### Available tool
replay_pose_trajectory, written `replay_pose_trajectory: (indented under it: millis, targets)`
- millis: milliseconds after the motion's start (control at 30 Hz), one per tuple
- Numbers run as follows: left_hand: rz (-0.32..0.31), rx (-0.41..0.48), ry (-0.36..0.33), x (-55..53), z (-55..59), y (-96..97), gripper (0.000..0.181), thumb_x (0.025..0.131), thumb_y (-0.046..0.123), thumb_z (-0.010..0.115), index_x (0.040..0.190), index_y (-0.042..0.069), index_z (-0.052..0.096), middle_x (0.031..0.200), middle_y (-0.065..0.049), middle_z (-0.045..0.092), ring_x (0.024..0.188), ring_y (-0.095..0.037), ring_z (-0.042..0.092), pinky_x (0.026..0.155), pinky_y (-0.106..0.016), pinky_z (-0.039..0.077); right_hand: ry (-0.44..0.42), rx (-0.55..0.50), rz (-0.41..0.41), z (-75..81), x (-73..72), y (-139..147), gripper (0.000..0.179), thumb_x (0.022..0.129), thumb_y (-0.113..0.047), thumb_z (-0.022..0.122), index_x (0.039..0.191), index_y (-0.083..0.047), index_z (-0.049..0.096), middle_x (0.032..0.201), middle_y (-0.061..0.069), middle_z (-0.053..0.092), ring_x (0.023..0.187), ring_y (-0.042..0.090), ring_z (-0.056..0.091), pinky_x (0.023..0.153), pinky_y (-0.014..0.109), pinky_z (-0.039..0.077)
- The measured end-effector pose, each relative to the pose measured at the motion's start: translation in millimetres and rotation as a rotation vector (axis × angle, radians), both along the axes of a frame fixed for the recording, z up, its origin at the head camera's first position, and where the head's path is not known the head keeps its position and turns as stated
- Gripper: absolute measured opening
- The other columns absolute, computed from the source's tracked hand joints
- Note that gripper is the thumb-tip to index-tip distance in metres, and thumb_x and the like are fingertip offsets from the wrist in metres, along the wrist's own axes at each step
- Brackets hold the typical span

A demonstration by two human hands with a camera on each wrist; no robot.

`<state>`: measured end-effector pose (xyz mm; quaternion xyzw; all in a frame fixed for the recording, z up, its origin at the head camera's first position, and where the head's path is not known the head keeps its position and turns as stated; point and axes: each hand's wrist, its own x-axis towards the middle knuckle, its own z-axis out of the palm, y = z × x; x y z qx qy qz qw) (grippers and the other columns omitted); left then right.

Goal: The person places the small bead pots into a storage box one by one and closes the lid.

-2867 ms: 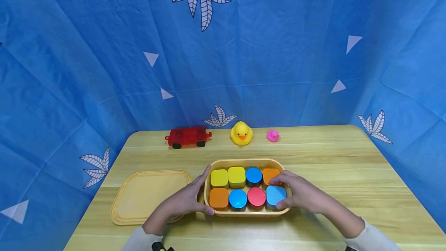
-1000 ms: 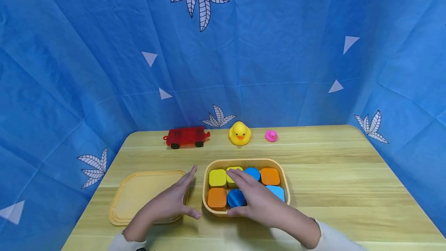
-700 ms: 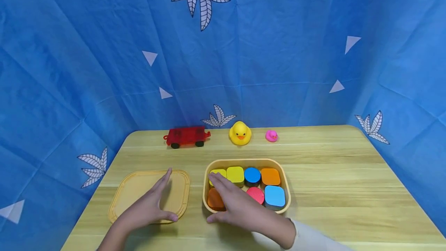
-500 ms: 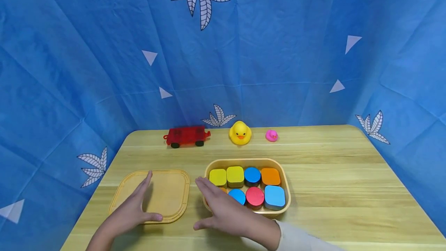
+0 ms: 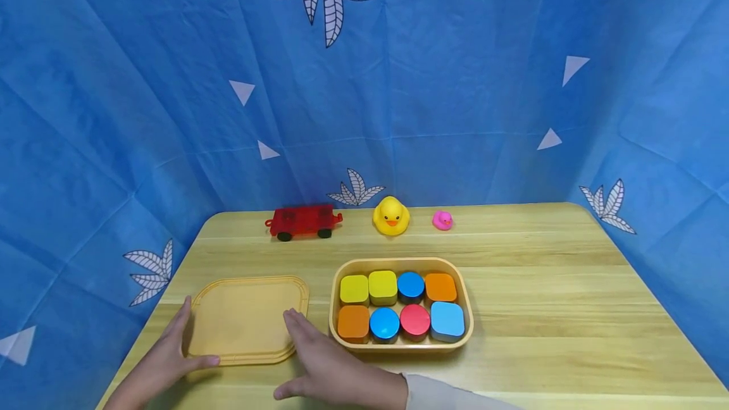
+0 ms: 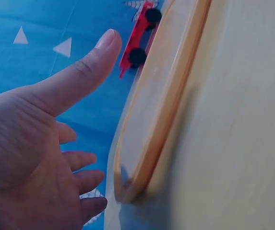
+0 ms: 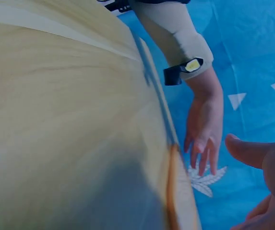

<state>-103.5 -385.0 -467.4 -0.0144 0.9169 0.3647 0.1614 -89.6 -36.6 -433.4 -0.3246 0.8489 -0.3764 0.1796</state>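
Note:
A flat tan lid (image 5: 245, 318) with a ridged rim lies on the table at left. My left hand (image 5: 159, 362) is at its left end, fingers extended and thumb spread, near the front left corner. In the left wrist view the palm (image 6: 27, 158) faces the lid's end with nothing in it. My right hand (image 5: 330, 366) reaches over the table at the lid's front right corner, thumb apart from straight fingers. Right of it stands a tan box (image 5: 401, 347) holding several blocks, among them a red round one (image 5: 415, 319) and a light blue square one (image 5: 447, 319).
Along the back edge of the table stand a red wheeled toy wagon (image 5: 304, 221), a yellow rubber duck (image 5: 391, 216) and a small pink duck (image 5: 442, 220). A blue patterned cloth (image 5: 455, 81) hangs behind and around the table.
Both hands have left the box and moved left, the right one crossing over the blocks, to either end of the lid. Box, blocks and lid stay in place.

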Motion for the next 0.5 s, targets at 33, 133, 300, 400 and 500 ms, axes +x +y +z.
replay_pose_trajectory:
  millis: [33,133,300,400,500]
  targets:
    - [0.004,-0.006,0.007,1.1,-1.2,-3.6,0.137,0.085,0.034,0.086,0.158,0.004,-0.026,0.162,-0.041,-0.013,0.145,-0.066,-0.004,0.109,-0.082,0.013,-0.005,-0.004,-0.005,-2.5,0.5,-2.8,0.111,0.087,-0.047,0.081,0.167,-0.012,0.012,0.173,0.006,0.015,0.158,0.019,0.018,0.123,0.039,0.032]
    - [0.009,-0.002,0.023,3.0,-4.6,-12.8,0.135,0.086,0.033,0.084,0.158,0.001,-0.026,0.162,-0.042,-0.011,0.145,-0.066,-0.003,0.109,-0.081,0.014,-0.022,-0.022,-0.028,-10.0,1.0,-10.7,0.112,0.087,-0.047,0.08,0.167,-0.012,0.011,0.173,0.008,0.013,0.158,0.021,0.018,0.122,0.041,0.033]
    - [0.009,-0.011,-0.018,1.7,-7.7,-22.1,0.133,0.088,0.034,0.081,0.156,-0.002,-0.028,0.159,-0.047,-0.008,0.143,-0.068,0.0,0.11,-0.08,0.017,-0.095,-0.062,-0.096,-20.6,0.2,-20.0,0.113,0.085,-0.042,0.085,0.166,-0.009,0.013,0.172,0.014,0.012,0.158,0.031,0.014,0.122,0.046,0.032]
    - [0.005,0.006,-0.032,1.7,-10.6,-25.4,0.133,0.088,0.033,0.08,0.155,-0.002,-0.029,0.158,-0.047,-0.007,0.144,-0.068,0.002,0.111,-0.079,0.016,-0.131,-0.07,-0.137,-25.8,-0.2,-22.7,0.115,0.083,-0.04,0.087,0.166,-0.007,0.014,0.172,0.018,0.011,0.158,0.035,0.012,0.122,0.05,0.031]
    - [0.004,0.031,-0.04,2.0,-12.6,-27.2,0.133,0.088,0.03,0.081,0.154,-0.003,-0.029,0.159,-0.046,-0.009,0.145,-0.067,0.0,0.112,-0.079,0.013,-0.157,-0.072,-0.16,-29.7,-0.8,-24.6,0.116,0.082,-0.04,0.088,0.166,-0.006,0.016,0.171,0.02,0.01,0.157,0.036,0.013,0.121,0.051,0.032]
